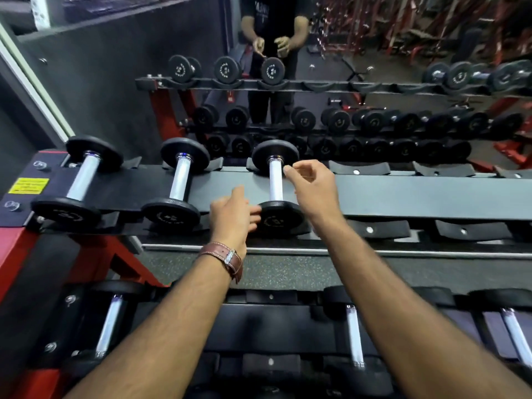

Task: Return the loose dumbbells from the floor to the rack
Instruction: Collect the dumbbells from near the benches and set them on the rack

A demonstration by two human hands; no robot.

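A: Dim gym light overall. Bright glare washes out the chrome dumbbell handles [275, 180] on the rack [403, 194].

B: Yes, and the forearms [417, 306] blur near the bottom edge. Wide-angle bending curves the rack's ends; the mirror [374, 67] is soft.

The left hand [231, 214] hides part of the third dumbbell's [275, 182] near head — lower-tier dumbbells [355, 335] blur.

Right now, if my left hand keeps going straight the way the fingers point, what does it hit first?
Your left hand points right and slightly forward, so it would meet the near head of the third dumbbell on the top rack tier first. The fingertips look nearly at its rim already, though depth is hard to judge.
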